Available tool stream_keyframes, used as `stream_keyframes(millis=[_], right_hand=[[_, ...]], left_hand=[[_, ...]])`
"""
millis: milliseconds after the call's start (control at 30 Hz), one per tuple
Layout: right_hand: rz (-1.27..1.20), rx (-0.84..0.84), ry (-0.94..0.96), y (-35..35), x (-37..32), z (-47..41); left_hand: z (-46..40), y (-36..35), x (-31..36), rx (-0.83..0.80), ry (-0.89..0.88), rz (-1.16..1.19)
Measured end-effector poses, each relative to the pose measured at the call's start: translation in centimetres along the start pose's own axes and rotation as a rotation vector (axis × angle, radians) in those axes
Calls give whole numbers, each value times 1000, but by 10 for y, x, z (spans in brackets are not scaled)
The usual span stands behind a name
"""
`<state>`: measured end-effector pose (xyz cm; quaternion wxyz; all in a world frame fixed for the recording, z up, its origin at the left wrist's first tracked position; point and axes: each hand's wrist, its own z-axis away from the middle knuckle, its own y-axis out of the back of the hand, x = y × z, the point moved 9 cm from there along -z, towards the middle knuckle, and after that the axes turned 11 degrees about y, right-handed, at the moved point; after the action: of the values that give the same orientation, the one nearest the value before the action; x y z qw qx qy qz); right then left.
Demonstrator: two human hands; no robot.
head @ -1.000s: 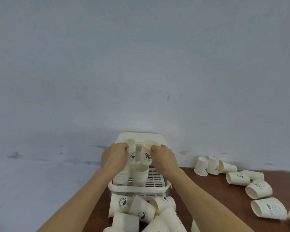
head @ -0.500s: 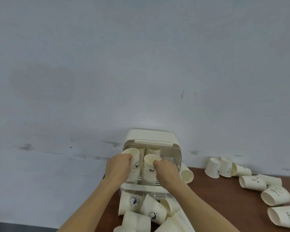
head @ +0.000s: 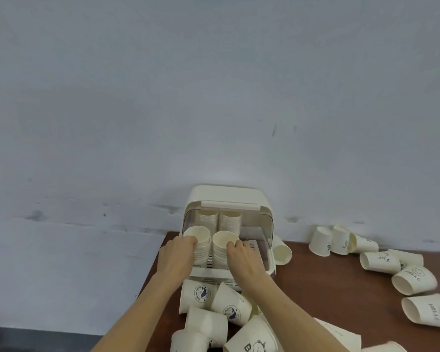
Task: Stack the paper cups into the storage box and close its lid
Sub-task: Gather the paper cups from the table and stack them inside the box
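At the far edge of the brown table (head: 328, 295), hard against the grey wall (head: 163, 97), I see the cream storage box (head: 228, 196) with its lid (head: 230, 205) swung up and its front open. From the head camera, my only view, the box sits at about twelve o'clock from the hands. Two tall stacks of paper cups (head: 220, 219) stand at the back of the box, side by side. In front of them stand two shorter stacks on the slatted tray. The left hand (head: 175, 257) grasps the left front stack (head: 198, 243), fingers curled round its top cups at the rim. The right hand (head: 244, 257) grips the right front stack (head: 222, 246) in the same way, its fingertips on the near rim. I think both stacks rest on the tray, though the hands cover their bases, so I cannot be sure.

At three o'clock from the box, touching its side, one loose cup (head: 281, 251) lies tipped with its mouth toward me. Farther out at three to four o'clock a scatter of cups (head: 381, 260) lies along the wall and the right table edge, some upright, most on their sides, a few printed HELLO. At six o'clock, just beside the box front and between my forearms, a heap of cups (head: 221, 311) lies jumbled, several with a round blue logo.
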<state>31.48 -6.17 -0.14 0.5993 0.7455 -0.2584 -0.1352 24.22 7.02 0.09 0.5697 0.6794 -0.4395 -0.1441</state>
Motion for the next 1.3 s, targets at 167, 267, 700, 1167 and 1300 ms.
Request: stream_keyframes(millis=[167,267,700,1167,1300], right_hand=[[-3,36,-15,0,0,4],[-9,14,-14,-1,-3,8],[-90,87,-84,51,4,69],[-240,155,-348,105,49,237],[-274,229,-416,111,64,283]], left_hand=[[8,-9,-1,-53,12,-31],[12,-11,3,-99,-10,-76],[77,44,38,-30,-130,64],[180,75,140,-10,-389,351],[217,64,175,-44,-479,415]])
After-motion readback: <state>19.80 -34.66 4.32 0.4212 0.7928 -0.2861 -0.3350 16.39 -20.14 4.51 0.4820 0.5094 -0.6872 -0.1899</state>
